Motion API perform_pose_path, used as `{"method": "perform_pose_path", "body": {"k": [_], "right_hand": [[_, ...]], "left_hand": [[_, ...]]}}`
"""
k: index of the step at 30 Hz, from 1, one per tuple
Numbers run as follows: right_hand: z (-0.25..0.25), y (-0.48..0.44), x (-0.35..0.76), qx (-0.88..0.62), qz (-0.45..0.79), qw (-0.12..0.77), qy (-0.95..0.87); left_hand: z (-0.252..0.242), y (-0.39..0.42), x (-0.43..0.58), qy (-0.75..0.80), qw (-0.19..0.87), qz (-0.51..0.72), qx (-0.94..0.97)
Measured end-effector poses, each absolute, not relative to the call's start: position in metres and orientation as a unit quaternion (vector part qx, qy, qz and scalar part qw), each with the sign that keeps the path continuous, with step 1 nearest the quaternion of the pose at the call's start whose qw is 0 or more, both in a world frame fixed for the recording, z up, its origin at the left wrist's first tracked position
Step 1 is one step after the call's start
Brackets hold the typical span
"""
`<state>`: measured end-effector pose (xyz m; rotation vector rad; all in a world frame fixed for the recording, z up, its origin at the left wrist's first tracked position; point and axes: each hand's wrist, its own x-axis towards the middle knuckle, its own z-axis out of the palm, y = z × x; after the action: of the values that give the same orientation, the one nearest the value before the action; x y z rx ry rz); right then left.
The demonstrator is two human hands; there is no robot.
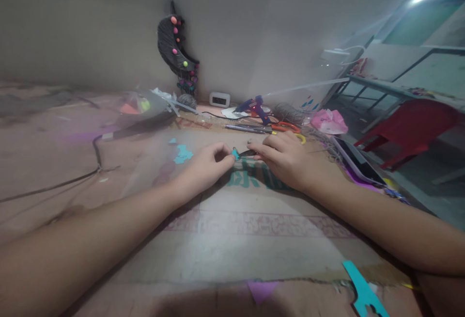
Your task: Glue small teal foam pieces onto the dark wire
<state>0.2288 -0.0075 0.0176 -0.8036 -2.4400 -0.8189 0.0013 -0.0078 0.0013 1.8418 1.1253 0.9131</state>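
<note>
My left hand [208,166] is curled into a pinch on a small teal paper piece [236,153] over the cardboard sheet [232,229]. My right hand [285,157] is closed on a small pair of scissors [248,152], whose dark blades point left and meet the teal piece. A yellow loop [301,137] shows behind my right hand. Both forearms rest low over the cardboard.
Teal paper scraps [182,153] lie left of my hands, and a larger teal cutout [363,292] lies at the near right. Behind are orange scissors [286,126], pens [247,128], a glue gun [254,106], twine [288,112], a tablet [358,161] and a red chair [414,130].
</note>
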Motion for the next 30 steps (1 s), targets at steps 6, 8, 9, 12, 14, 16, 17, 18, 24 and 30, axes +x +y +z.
{"method": "perform_pose_path", "body": {"k": [6, 8, 9, 12, 14, 16, 17, 18, 24, 30], "right_hand": [[0.0178, -0.0085, 0.2293, -0.298, -0.302, 0.205, -0.882], [0.0181, -0.0088, 0.2291, -0.3, -0.302, 0.198, -0.883], [0.0184, -0.009, 0.229, -0.303, -0.303, 0.195, -0.882], [0.0192, -0.0094, 0.2288, -0.308, -0.311, 0.186, -0.879], [0.0194, -0.0092, 0.2288, -0.3, -0.322, 0.186, -0.878], [0.0195, -0.0088, 0.2287, -0.289, -0.332, 0.187, -0.878], [0.0196, -0.0087, 0.2287, -0.286, -0.336, 0.186, -0.878], [0.0197, -0.0088, 0.2286, -0.286, -0.338, 0.183, -0.878], [0.0221, -0.0114, 0.2283, -0.291, -0.335, 0.169, -0.88], [0.0229, -0.0123, 0.2277, -0.284, -0.332, 0.174, -0.882]], "left_hand": [[0.0002, -0.0076, 0.0014, 0.44, 0.393, 0.359, 0.723], [0.0, -0.0076, 0.0017, 0.438, 0.397, 0.361, 0.721], [0.0, -0.0076, 0.0018, 0.437, 0.399, 0.362, 0.72], [-0.0003, -0.0075, 0.0017, 0.438, 0.396, 0.361, 0.721], [-0.0005, -0.0075, 0.0013, 0.439, 0.392, 0.359, 0.724], [-0.0006, -0.0076, 0.001, 0.439, 0.388, 0.357, 0.728], [-0.0006, -0.0077, 0.0009, 0.439, 0.387, 0.356, 0.729], [-0.0006, -0.0077, 0.0008, 0.439, 0.385, 0.356, 0.73], [-0.0007, -0.0077, 0.0006, 0.437, 0.383, 0.352, 0.734], [0.0007, -0.0088, 0.0009, 0.435, 0.387, 0.351, 0.733]]}}
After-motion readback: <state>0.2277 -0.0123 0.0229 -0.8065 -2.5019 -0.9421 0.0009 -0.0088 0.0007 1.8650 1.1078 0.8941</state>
